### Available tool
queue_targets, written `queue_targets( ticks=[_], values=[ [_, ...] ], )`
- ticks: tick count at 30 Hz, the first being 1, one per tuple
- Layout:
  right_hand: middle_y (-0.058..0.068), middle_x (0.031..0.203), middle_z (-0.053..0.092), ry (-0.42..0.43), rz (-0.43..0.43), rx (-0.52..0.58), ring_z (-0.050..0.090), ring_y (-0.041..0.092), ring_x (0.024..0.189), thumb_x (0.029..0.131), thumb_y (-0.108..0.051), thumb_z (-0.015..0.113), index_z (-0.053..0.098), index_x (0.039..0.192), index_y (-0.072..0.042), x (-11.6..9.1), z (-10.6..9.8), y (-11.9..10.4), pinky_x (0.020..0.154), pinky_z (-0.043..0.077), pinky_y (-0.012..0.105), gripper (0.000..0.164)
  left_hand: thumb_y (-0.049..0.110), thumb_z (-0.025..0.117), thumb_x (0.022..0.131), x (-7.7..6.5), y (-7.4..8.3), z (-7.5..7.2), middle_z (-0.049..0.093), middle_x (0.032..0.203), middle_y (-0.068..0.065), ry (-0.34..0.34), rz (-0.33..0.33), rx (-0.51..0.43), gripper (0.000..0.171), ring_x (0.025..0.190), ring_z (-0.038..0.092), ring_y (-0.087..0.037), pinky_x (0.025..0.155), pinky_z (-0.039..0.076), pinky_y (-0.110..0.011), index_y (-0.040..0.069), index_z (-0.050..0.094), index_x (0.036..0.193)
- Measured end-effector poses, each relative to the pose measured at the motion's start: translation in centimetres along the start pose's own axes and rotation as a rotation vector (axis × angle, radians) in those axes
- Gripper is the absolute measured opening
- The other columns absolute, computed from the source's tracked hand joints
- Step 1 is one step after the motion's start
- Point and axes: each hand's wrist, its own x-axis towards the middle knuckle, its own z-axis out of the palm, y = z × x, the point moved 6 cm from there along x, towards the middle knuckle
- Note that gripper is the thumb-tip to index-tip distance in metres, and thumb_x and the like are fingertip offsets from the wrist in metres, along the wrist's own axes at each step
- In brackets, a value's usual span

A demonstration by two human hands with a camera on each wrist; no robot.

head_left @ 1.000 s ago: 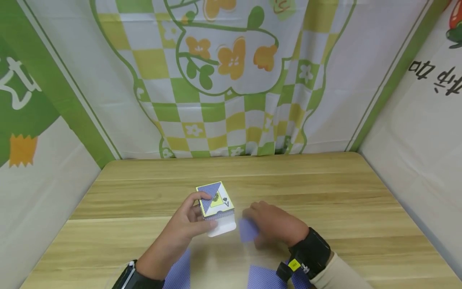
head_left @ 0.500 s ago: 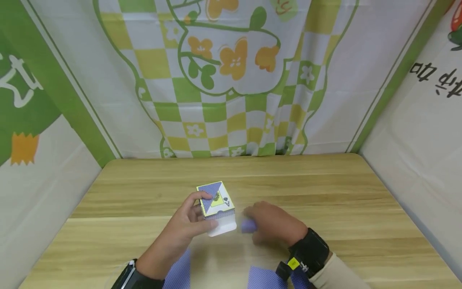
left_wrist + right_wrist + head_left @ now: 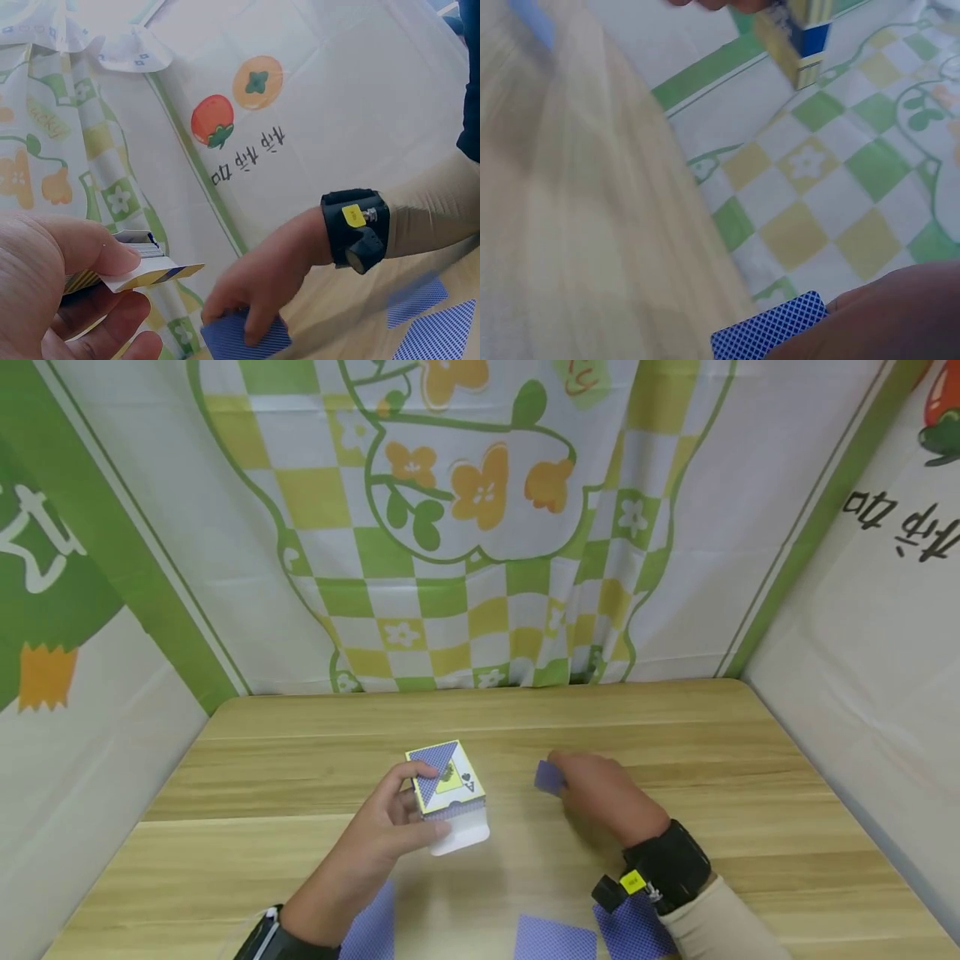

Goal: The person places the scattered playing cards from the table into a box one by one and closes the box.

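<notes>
My left hand (image 3: pixel 386 818) grips a playing-card box (image 3: pixel 448 777) printed with an ace. The box's white flap (image 3: pixel 461 832) hangs open toward me with the thumb on it, and cards show inside in the left wrist view. To the right, my right hand (image 3: pixel 603 793) pinches a blue-backed playing card (image 3: pixel 550 777) above the table. That card also shows beneath the fingers in the left wrist view, as a blue patterned card (image 3: pixel 246 335). Whether more than one card is held I cannot tell.
Blue-backed cards lie along the near table edge: one card (image 3: pixel 371 927) by the left forearm, another card (image 3: pixel 555 937) right of centre, and a third card (image 3: pixel 633 928) under the right wrist. The wooden table (image 3: pixel 300 743) meets a patterned curtain (image 3: pixel 480 610) at the back.
My right hand has moved away from the box, to the right and farther up the table, carrying the card. The left hand and box have stayed nearly still.
</notes>
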Motion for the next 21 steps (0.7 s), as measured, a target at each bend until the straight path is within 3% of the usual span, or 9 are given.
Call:
queue_targets(
  ticks=[6, 11, 17, 21],
  values=[
    [0.005, 0.108, 0.071, 0.037, -0.012, 0.117, 0.064, 0.018, 0.092, 0.097, -0.010, 0.065, 0.064, 0.125, -0.011, -0.4, -2.5, -1.0, 0.080, 0.054, 0.039, 0.028, 0.001, 0.072, 0.086, -0.1, 0.1, 0.0, 0.063, 0.116, -0.013, -0.026, 0.014, -0.008, 0.057, 0.103, 0.066, -0.023, 0.085, 0.054, -0.035, 0.013, 0.040, 0.131],
    [0.002, 0.099, 0.069, 0.044, 0.000, 0.276, 0.059, 0.013, 0.080, 0.098, -0.015, 0.065, 0.065, 0.124, -0.010, -1.2, -4.5, -2.0, 0.070, 0.051, 0.033, 0.027, 0.003, 0.072, 0.088, -0.2, 0.1, 0.0, 0.063, 0.117, -0.013, -0.042, 0.012, -0.008, 0.058, 0.104, 0.065, -0.024, 0.086, 0.054, -0.035, 0.012, 0.037, 0.133],
    [0.001, 0.101, 0.069, 0.021, 0.055, 0.501, 0.063, 0.014, 0.083, 0.099, -0.024, 0.065, 0.064, 0.128, -0.012, -2.2, -6.0, -2.9, 0.070, 0.053, 0.032, 0.030, 0.002, 0.073, 0.086, -0.1, 0.1, -0.2, 0.062, 0.117, -0.015, -0.007, -0.002, -0.001, 0.060, 0.104, 0.065, -0.024, 0.086, 0.054, -0.036, 0.011, 0.038, 0.134],
    [0.003, 0.096, 0.069, -0.008, 0.037, 0.632, 0.063, 0.018, 0.077, 0.100, -0.025, 0.064, 0.062, 0.125, -0.012, -2.8, -6.6, -3.7, 0.064, 0.053, 0.033, 0.029, 0.001, 0.072, 0.086, 0.0, 0.2, -0.3, 0.062, 0.118, -0.015, 0.002, -0.003, -0.003, 0.061, 0.104, 0.065, -0.024, 0.086, 0.054, -0.036, 0.011, 0.038, 0.135]
  ],
)
